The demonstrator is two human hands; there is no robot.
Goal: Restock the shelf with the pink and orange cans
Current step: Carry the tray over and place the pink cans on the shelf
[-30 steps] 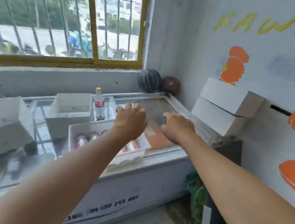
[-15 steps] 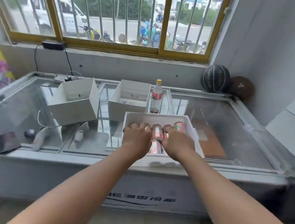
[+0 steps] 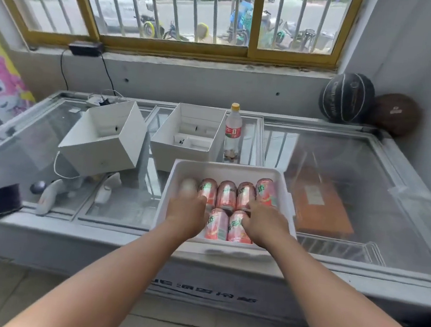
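Note:
A white tray (image 3: 224, 167) sits on the glass lid of a chest freezer (image 3: 356, 175) and holds several pink and orange cans (image 3: 226, 196) lying in two rows. My left hand (image 3: 186, 215) is in the tray's left side, closed around a can whose blurred silver top (image 3: 188, 187) sticks out beyond the fingers. My right hand (image 3: 264, 223) rests palm down on the cans at the tray's right side, fingers curled over them. What lies under that palm is hidden. No shelf shows in the head view.
Two open white boxes (image 3: 103, 136) (image 3: 188, 135) and a water bottle (image 3: 232, 132) stand behind the tray. Two balls (image 3: 346, 98) (image 3: 395, 113) fill the back right corner. A black object (image 3: 5, 200) and cables lie at the left. A barred window (image 3: 173, 8) is behind.
The view swung left from the painted wall to face the freezer squarely. Both hands dropped into the tray, and the left hand closed on a can.

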